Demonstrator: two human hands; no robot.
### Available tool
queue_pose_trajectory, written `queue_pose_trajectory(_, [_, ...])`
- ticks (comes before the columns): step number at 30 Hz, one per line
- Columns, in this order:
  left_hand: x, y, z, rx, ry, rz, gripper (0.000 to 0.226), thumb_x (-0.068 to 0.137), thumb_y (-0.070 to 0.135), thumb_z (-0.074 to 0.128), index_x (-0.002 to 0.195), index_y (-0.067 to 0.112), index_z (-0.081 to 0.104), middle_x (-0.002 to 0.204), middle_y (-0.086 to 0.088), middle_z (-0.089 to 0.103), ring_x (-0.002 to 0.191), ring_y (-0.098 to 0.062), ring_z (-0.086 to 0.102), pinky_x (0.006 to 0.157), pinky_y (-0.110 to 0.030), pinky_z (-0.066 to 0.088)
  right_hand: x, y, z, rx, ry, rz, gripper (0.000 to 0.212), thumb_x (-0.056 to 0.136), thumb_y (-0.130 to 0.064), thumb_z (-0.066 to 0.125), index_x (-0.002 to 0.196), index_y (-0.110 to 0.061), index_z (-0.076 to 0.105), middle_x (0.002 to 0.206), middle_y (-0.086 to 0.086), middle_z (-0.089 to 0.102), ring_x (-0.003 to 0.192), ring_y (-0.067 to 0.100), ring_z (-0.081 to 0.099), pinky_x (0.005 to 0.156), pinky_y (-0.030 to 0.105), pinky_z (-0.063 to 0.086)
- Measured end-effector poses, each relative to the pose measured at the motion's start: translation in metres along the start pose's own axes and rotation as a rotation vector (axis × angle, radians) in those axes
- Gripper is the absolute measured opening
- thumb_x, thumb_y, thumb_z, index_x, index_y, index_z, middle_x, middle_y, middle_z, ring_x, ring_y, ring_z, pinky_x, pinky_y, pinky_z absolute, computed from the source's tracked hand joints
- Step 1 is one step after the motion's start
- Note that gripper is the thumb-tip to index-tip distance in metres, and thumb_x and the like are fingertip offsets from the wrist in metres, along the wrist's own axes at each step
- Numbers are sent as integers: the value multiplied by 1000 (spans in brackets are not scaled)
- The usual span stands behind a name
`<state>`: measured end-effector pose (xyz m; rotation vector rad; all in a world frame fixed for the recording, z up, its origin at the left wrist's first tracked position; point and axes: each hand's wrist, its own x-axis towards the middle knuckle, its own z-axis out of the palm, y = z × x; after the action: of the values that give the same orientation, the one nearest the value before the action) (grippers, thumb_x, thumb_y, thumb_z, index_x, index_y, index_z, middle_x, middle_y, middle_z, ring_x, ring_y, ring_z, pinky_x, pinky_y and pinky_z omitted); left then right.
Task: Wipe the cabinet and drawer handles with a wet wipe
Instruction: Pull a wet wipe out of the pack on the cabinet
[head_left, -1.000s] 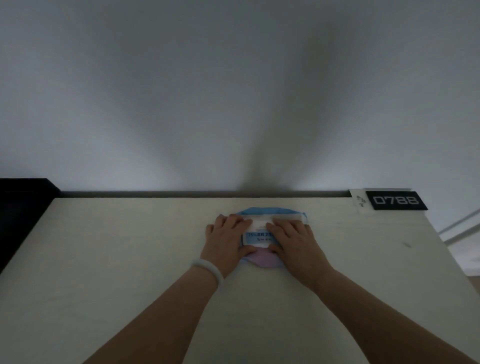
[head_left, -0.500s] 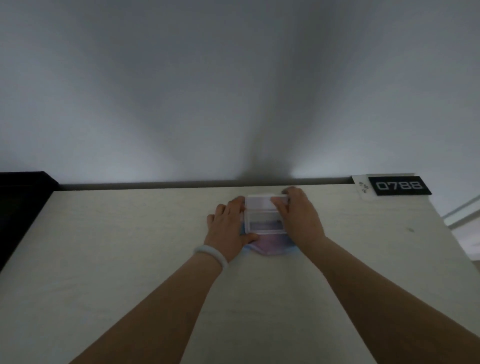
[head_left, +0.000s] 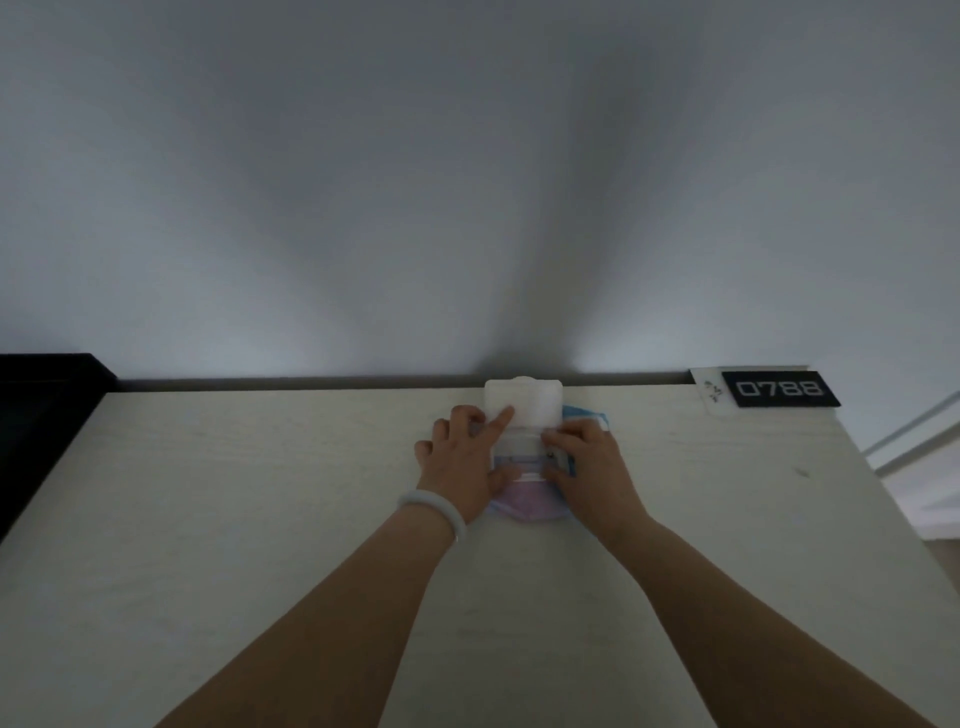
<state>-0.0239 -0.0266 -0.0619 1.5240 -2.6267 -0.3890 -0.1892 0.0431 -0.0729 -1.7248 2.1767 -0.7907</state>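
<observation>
A soft pack of wet wipes (head_left: 524, 499), pink at the near end and blue at the far end, lies flat on the pale wooden cabinet top (head_left: 260, 519). Its white plastic lid (head_left: 535, 405) stands flipped up toward the wall. My left hand (head_left: 462, 462) presses on the pack's left side, with the index finger against the raised lid. My right hand (head_left: 587, 467) rests on the pack's right side, fingertips at the uncovered opening. No cabinet or drawer handles are in view.
A black plate reading 0788 (head_left: 779, 388) sits on a clear stand at the top's back right corner. A dark object (head_left: 47, 415) stands off the left edge. A white wall rises right behind the top. The right edge drops to a floor.
The lid, closed a second ago, has been flipped fully up. My right hand came back from the lid's far edge to the opening, and my left index finger moved onto the lid.
</observation>
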Motion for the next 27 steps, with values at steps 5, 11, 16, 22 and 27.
queue_pose_trajectory(5, [-2, -5, 6, -13, 13, 9, 73, 85, 65, 47, 148, 47, 14, 143, 3, 23, 122, -24, 31, 97, -37, 28, -2, -4, 9, -23, 100, 33, 27, 67, -5, 78, 93, -5, 73, 104, 13, 59, 97, 31, 59, 91, 37, 47])
queue_pose_trajectory(11, [4, -7, 2, -39, -66, -17, 82, 82, 67, 52, 149, 43, 13, 144, 2, 22, 124, -24, 30, 98, -37, 28, 12, -12, 4, -147, -47, 220, 28, 80, -18, 71, 107, -12, 68, 120, 10, 46, 113, 26, 44, 100, 31, 37])
queue_pose_trajectory(16, [5, -5, 0, -11, -83, -19, 83, 81, 68, 51, 150, 40, 13, 144, 0, 24, 124, -27, 31, 99, -38, 28, 18, -15, 5, -305, -159, 177, 15, 82, -31, 64, 89, -25, 75, 107, 2, 59, 108, 21, 42, 85, 23, 27])
queue_pose_trajectory(22, [0, -3, 3, -15, -38, -14, 78, 85, 67, 46, 150, 38, 16, 146, 1, 24, 126, -27, 30, 100, -38, 28, -3, -33, 1, 246, 33, 99, 18, 76, 2, 69, 76, -16, 65, 80, -3, 59, 74, 10, 55, 74, 22, 46])
queue_pose_trajectory(27, [-5, -1, 9, -110, 63, -54, 63, 84, 61, 52, 139, 33, 36, 139, 7, 35, 123, -24, 35, 95, -37, 30, -6, -39, 5, 574, -2, 207, 27, 81, 7, 63, 83, -19, 61, 85, -2, 71, 81, 3, 68, 75, 14, 52])
